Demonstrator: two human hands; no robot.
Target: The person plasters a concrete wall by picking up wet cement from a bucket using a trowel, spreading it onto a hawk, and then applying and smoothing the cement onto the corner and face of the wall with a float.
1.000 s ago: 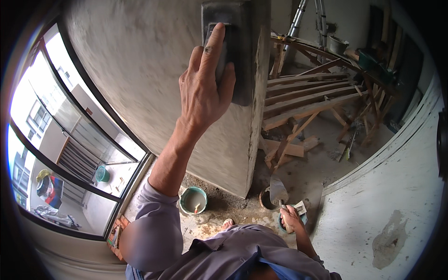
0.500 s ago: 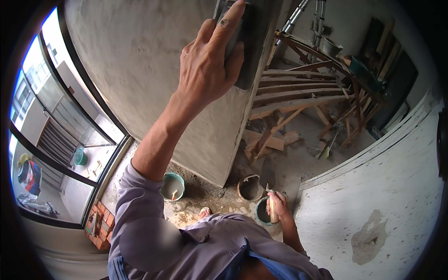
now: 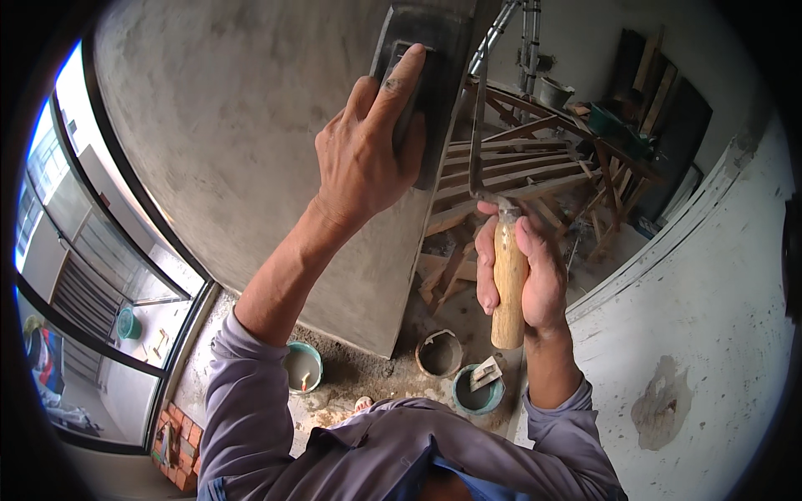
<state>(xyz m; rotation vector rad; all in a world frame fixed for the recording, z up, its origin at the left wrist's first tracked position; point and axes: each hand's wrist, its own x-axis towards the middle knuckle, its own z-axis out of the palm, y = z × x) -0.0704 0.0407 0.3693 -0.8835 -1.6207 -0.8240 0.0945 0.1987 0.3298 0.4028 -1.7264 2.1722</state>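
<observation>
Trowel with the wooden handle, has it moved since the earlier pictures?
Yes. The right hand has brought the trowel up, away from the buckets below, toward the edge of the grey wall.

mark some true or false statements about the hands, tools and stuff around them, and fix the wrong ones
1. The left hand holds a dark rectangular float at the grey plastered wall. True.
2. The right hand is bare of any tool. False: the right hand holds a trowel by its pale wooden handle.
3. A flat, pale piece lies at the round teal bucket below the right hand. True.
4. Orange-red bricks are stacked at the picture's upper right. False: the orange-red bricks are at the lower left.
5. Long brown wooden boards show to the right of the wall's edge. True.
</observation>
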